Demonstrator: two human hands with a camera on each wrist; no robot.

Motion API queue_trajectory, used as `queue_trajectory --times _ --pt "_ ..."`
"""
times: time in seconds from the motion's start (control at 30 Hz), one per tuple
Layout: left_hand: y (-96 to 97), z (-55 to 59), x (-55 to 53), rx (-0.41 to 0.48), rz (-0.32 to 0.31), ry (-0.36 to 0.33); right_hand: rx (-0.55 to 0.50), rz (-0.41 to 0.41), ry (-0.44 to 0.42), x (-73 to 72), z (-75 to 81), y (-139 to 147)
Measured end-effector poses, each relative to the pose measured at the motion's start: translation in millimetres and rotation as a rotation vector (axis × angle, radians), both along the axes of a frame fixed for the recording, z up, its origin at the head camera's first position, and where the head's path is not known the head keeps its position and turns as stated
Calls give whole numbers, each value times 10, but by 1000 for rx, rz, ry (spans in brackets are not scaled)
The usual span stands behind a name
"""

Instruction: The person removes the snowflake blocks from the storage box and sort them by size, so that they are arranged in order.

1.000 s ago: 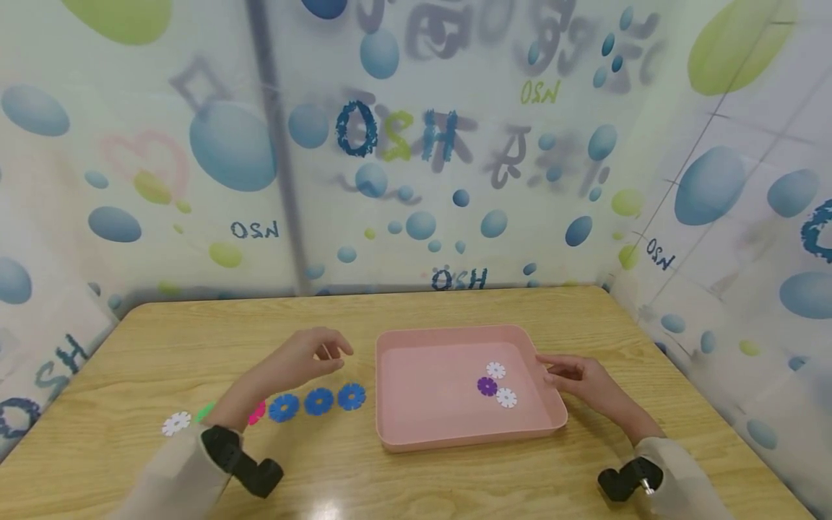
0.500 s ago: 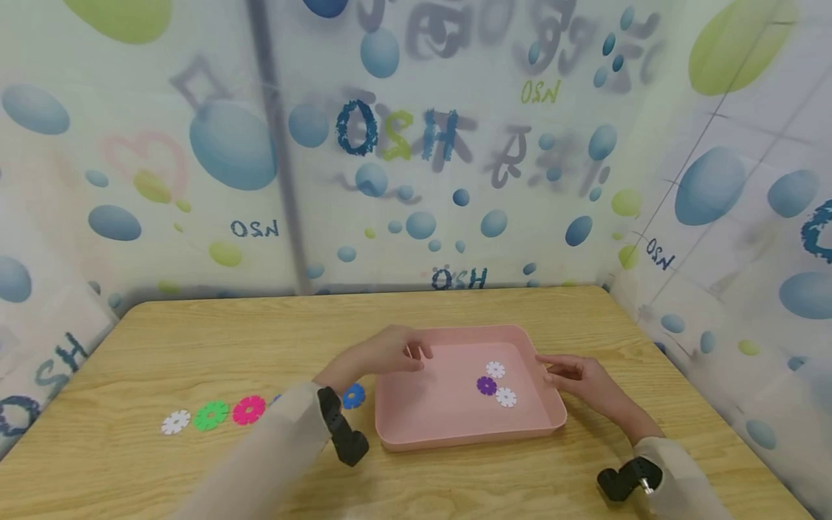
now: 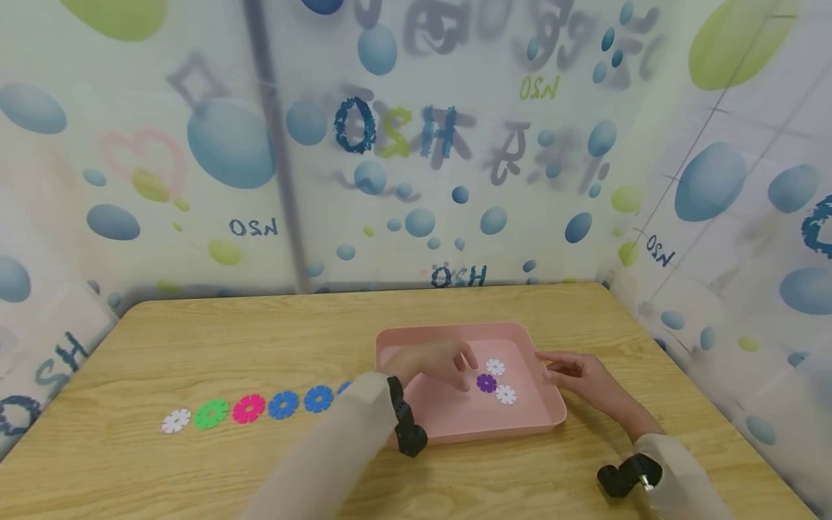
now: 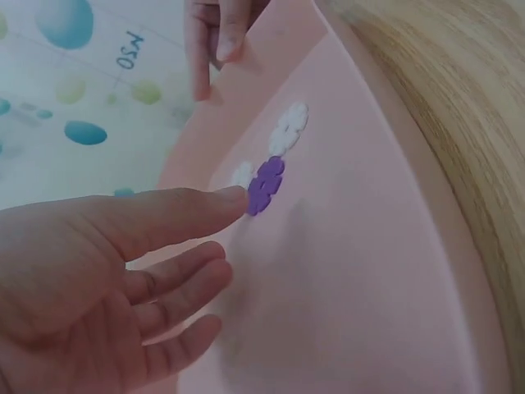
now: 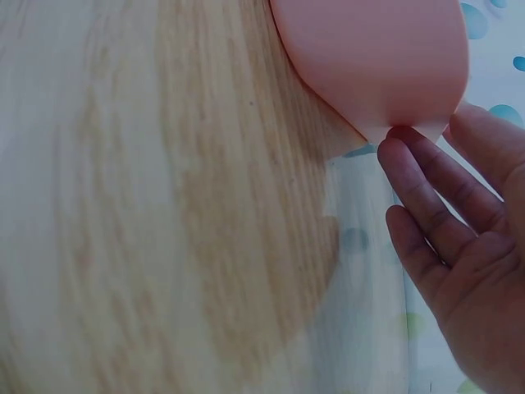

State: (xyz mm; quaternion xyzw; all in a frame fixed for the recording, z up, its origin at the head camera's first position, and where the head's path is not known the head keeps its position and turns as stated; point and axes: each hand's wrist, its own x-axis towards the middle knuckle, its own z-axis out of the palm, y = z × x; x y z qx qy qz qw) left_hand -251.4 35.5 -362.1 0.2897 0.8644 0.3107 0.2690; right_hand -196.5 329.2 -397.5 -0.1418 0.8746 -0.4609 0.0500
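My left hand (image 3: 438, 362) hovers over the pink tray (image 3: 455, 431), fingers loosely spread and holding nothing. In the left wrist view its thumb tip overlaps the purple flower-shaped plastic disc (image 4: 265, 187), which lies between two white discs (image 4: 289, 129) on the tray floor. The head view shows the same purple disc (image 3: 486, 383) just right of my fingertips. At the tray's right side, my right hand (image 3: 583, 379) pinches the rim. Its curled fingers (image 5: 422, 176) meet the outer wall in the right wrist view, while the thumb lies partly hidden behind the tray.
Left of the tray, a row on the wooden table (image 3: 214, 339) runs from a white disc (image 3: 176, 420) through a green disc (image 3: 211, 414) and a pink disc (image 3: 249, 409) to blue discs (image 3: 283, 405). My left sleeve (image 3: 338, 448) partly covers the last blue one. Patterned curtains surround the table.
My left hand has moved right, from above the blue discs to over the tray beside the purple disc. My right hand and the tray have stayed in place.
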Motion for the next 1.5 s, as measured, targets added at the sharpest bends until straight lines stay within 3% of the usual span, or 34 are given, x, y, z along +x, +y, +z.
queue_trajectory --times 0.37,0.57,0.73,1.0,1.5 --pt "203 -167 -43 65 70 -39 -19 45 82 -23 -51 15" --pt "263 -160 -15 27 108 -20 3 0 12 -28 -39 8" --pt "326 -148 20 14 120 10 -4 3 9 -24 -33 5" --pt "400 -161 67 -4 195 27 -7 2 13 -23 -36 3" --pt "455 -142 118 -15 200 66 -5 2 12 -3 -4 -9"
